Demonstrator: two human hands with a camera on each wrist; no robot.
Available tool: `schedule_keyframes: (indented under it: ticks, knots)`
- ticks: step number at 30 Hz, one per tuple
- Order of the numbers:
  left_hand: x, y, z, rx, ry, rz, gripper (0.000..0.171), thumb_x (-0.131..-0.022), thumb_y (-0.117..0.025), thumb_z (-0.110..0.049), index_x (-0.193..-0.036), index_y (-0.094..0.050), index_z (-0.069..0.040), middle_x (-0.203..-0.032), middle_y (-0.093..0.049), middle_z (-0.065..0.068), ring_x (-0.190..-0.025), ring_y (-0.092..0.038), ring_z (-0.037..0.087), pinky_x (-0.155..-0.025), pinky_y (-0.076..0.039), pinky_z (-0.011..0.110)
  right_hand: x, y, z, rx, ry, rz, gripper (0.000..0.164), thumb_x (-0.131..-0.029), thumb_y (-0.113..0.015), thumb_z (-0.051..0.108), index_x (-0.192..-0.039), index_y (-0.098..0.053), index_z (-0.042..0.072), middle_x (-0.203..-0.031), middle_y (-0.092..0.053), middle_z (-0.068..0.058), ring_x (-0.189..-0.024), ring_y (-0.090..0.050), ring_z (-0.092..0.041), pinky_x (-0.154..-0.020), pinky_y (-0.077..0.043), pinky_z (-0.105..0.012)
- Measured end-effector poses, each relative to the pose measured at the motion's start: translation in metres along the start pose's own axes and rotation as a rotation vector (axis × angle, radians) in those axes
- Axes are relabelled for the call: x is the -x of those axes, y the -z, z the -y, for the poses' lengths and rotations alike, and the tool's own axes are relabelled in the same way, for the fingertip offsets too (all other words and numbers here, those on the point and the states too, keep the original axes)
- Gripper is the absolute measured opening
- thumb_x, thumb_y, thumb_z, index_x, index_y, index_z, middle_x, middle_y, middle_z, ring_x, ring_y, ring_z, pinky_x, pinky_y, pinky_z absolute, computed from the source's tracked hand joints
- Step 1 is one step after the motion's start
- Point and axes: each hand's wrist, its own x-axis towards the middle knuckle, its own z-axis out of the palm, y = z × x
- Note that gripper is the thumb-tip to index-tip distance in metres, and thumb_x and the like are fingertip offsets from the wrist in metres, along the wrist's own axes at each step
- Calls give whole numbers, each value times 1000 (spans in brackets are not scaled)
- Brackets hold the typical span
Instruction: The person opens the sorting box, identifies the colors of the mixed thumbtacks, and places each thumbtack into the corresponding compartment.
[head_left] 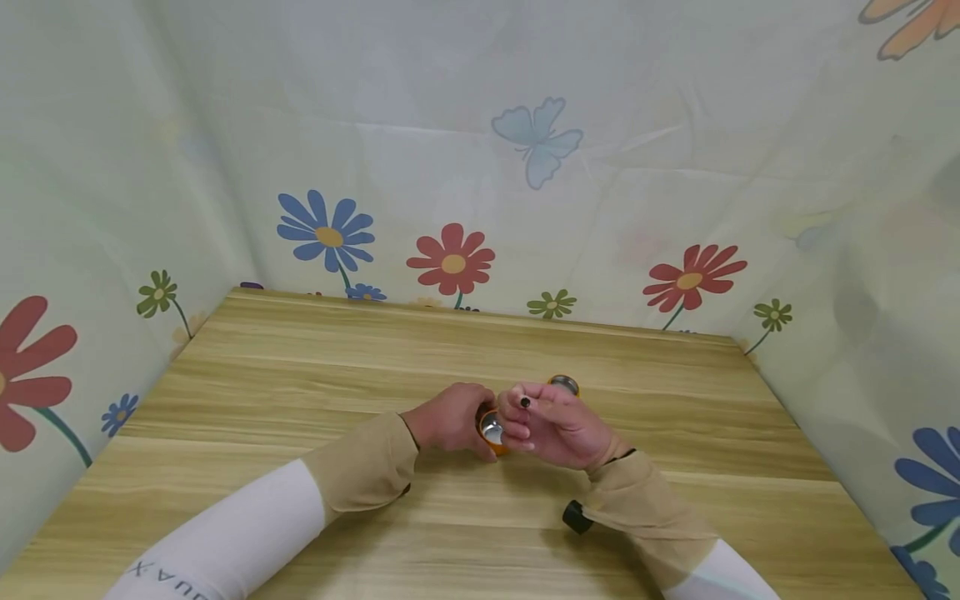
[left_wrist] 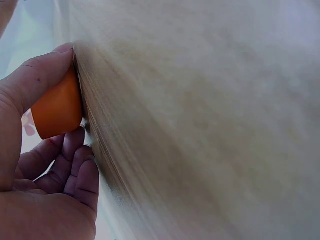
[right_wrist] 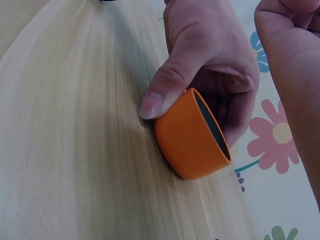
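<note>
The cup [right_wrist: 189, 140] is orange, the backdrop [head_left: 420, 158] flower-patterned.

Left hand [right_wrist: 215, 65] gripping orange cup [right_wrist: 187, 140], wood-grain table [right_wrist: 75, 140] beneath, right hand [right_wrist: 292, 40] near, flowered backdrop [right_wrist: 275, 195]

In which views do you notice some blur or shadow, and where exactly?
Head view: a soft shadow lies on the wooden table below the right hand. Left wrist view: the table up close is blurred and pale, while the orange cup has clearer edges. Right wrist view: a dim shadow falls beside the left hand.
</note>
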Motion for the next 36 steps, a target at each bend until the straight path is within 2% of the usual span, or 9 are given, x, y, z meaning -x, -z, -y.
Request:
schedule_keyframes:
  ticks: [12,19,29,36]
  knots:
    - [-1,-3,4,-15,-26,-30,49,-57,-90,-32,-89,-60,-12,-81,-56,-5,-71,-50,6,-64,-42,19,-3,-7,2,-18,-9,3,15,-103,-33,10,-102,-47,5,-85,-28,-5,-73,-32,-17,-63,-27,-28]
    - [-2,-4,4,-20,-31,-31,48,-57,-90,-33,-89,-59,-15,-82,-57,-5,-72,-51,6,-65,-43,19,-3,-5,1,-27,-1,19,16,-103,-33,10,-103,-48,5,-85,-28,-4,-74,-32,-17,-62,-28,-26]
    - [-1,-2,3,-11,-41,-39,47,-56,-90,-30,-88,-59,-15,-82,-59,-2,-71,-51,6,-64,-43,19,-3,-7,-1,-7,-3,58,12,-102,-36,13,-97,-45,6,-85,-28,-4,-76,-34,-16,-64,-29,-25]
    - [-2,-3,3,1,-37,-27,46,-57,-90,-29,-89,-60,-15,-83,-59,-3,-72,-51,6,-65,-43,19,-4,-10,1,-11,4,59,14,-102,-36,13,-101,-49,8,-86,-29,-4,-75,-33,-15,-62,-29,-24]
